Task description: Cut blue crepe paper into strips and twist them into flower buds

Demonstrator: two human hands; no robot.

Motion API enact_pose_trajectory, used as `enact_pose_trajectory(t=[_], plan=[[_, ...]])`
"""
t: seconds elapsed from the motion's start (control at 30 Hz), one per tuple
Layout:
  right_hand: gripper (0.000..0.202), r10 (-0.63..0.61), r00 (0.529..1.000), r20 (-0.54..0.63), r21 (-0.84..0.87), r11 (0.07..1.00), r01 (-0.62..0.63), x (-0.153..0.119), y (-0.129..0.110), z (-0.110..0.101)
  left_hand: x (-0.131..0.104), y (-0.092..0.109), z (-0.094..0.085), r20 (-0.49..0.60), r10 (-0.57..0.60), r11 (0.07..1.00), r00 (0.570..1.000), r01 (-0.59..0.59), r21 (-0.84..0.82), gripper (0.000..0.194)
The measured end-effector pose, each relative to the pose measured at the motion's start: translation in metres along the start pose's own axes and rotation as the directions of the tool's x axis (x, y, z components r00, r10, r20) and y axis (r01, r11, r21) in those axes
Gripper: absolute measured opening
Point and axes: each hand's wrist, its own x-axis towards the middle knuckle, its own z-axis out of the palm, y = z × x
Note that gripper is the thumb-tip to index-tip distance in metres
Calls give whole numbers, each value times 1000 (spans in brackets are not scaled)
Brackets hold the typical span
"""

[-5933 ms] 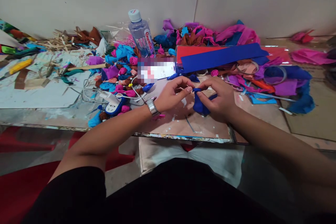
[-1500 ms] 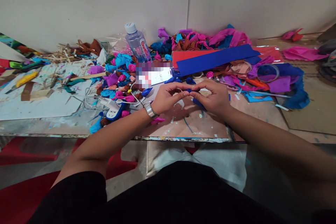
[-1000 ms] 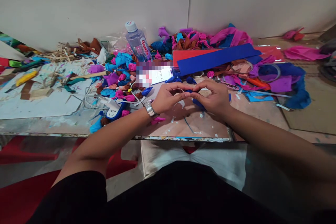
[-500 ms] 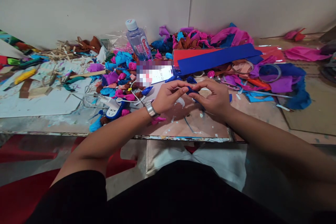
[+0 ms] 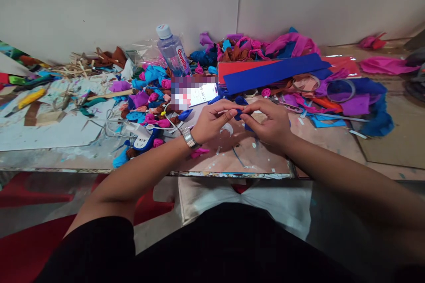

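Between my two hands is a small dark blue piece of paper (image 5: 238, 114), pinched at the fingertips. My left hand (image 5: 214, 120), with a metal watch (image 5: 190, 137) at the wrist, grips it from the left. From the right, my right hand (image 5: 269, 121) holds it between thumb and index finger. Another blue piece lies on the table under my right hand, partly covered. Just behind my hands is a lit phone (image 5: 203, 94) showing a timer. A long blue strip (image 5: 275, 73) lies across a red sheet (image 5: 229, 70) further back.
A bottle (image 5: 174, 55) stands behind the phone. Crumpled coloured paper (image 5: 151, 97) and a power strip (image 5: 143, 141) with cables are at the left. Tape rolls (image 5: 341, 91) and paper scraps lie at the right. The table's front edge (image 5: 232, 174) runs beneath my forearms.
The blue piece at my fingertips has turned a little and shows below them. My right thumb has shifted slightly. The view has moved a little.
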Motion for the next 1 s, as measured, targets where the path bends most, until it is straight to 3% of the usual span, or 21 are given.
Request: enact_pose_trajectory(t=[0.33,0.47,0.7,1.0], plan=[[21,19,999,33,38,999,-20,-2,1,1,-1,1,-1,36,-149,985,988,151,-79,43],[26,-69,992,104,40,997,65,-1,4,0,-1,-1,0,50,-177,977,983,182,-112,46],[20,-102,995,-13,20,995,102,2,5,2,-2,6,7,-60,-207,966,977,195,-168,53],[19,-150,989,-20,15,989,150,3,6,2,-2,7,6,-60,-220,968,974,210,-136,51]])
